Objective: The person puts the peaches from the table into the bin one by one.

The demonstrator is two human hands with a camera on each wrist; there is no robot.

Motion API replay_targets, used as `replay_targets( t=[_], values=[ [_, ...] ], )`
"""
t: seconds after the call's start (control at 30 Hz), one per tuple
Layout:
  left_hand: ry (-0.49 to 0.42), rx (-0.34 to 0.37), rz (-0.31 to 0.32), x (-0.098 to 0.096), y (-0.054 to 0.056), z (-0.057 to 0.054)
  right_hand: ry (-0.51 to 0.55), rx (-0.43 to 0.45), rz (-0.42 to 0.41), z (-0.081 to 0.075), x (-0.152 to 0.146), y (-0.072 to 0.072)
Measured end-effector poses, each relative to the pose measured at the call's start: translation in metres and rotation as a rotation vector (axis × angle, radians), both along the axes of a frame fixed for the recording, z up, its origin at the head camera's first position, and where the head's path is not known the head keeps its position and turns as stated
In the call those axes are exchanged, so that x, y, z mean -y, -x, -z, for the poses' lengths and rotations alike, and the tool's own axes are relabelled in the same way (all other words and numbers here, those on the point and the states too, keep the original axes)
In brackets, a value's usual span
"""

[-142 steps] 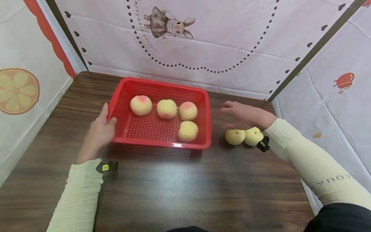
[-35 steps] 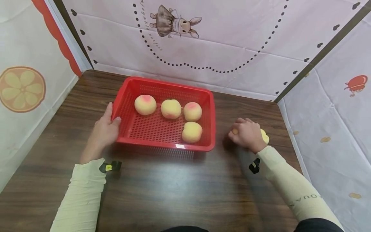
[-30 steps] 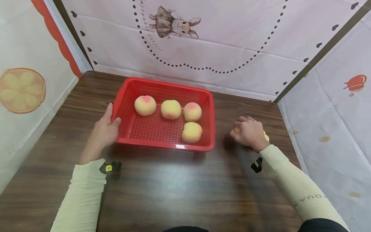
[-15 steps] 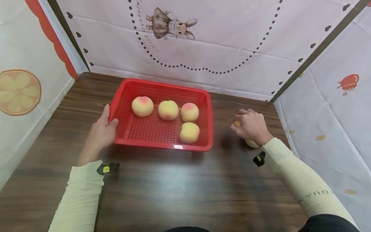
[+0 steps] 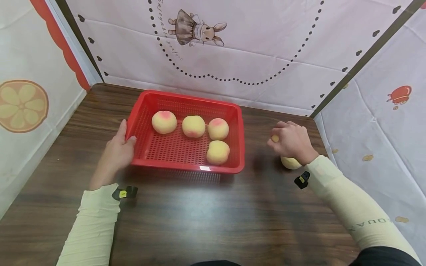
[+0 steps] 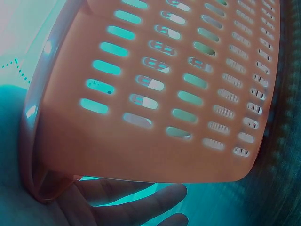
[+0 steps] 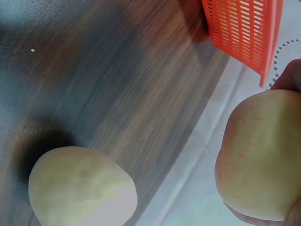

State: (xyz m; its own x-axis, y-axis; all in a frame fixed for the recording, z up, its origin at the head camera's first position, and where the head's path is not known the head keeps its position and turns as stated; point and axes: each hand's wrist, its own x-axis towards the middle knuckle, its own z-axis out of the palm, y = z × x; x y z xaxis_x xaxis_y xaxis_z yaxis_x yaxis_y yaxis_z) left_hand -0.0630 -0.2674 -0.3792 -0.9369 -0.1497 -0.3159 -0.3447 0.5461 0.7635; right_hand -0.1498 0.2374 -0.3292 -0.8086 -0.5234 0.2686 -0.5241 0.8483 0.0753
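My left hand (image 5: 117, 150) grips the left rim of a red plastic basket (image 5: 179, 165); in the left wrist view its fingers (image 6: 155, 202) reach along the outside of the perforated wall. Inside the basket lie several yellow peaches with pink blushes, such as the leftmost peach (image 5: 164, 122). Right of the basket, my right hand (image 5: 291, 140) holds another peach (image 7: 263, 155) raised off the table, mostly hidden by the hand in the head view. Below that hand, one more peach (image 5: 290, 163) sits on the table, partly covered.
The brown wood-grain table (image 5: 199, 221) stretches in front of the basket. A pale printed sheet (image 5: 253, 44) stands as a wall behind it, with similar sheets to the left and right. Each wrist bears a small black camera mount.
My right hand, first open over two peaches on the table, has taken hold of one and lifted it. The left hand has stayed on the basket rim.
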Motion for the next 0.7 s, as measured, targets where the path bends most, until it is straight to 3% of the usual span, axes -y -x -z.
replay_targets(
  t=[0.7],
  values=[
    [0.008,0.004,0.020,0.002,0.003,0.000,0.016,-0.025,-0.050,-0.020,0.007,0.001]
  ],
)
